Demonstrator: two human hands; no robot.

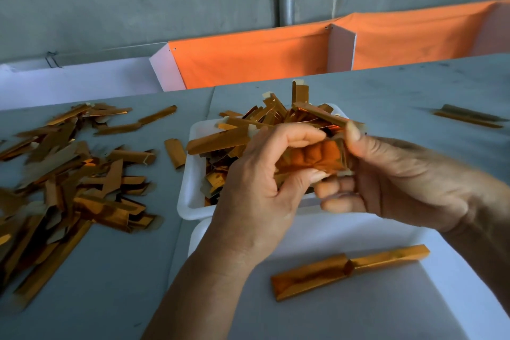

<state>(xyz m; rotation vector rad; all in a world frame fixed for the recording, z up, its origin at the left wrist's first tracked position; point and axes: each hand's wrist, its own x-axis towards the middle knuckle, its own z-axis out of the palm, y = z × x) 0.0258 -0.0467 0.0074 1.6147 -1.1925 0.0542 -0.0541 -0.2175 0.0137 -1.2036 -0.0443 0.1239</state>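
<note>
Foil strip (325,157) mostly behind fingers (298,134)

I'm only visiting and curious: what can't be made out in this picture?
Head view:
1. Gold foil piece: fingers of left hand and right hand cover its ends.
2. White tray: its inside hidden under heaped gold strips.
3. Loose pile: cut off by the left edge.
4. Far strip: blurred.

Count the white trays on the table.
2. One tray sits behind the left hand and right hand, heaped with gold strips. The other tray lies nearest the camera, holding one long strip. The hands hide part of both.
</note>
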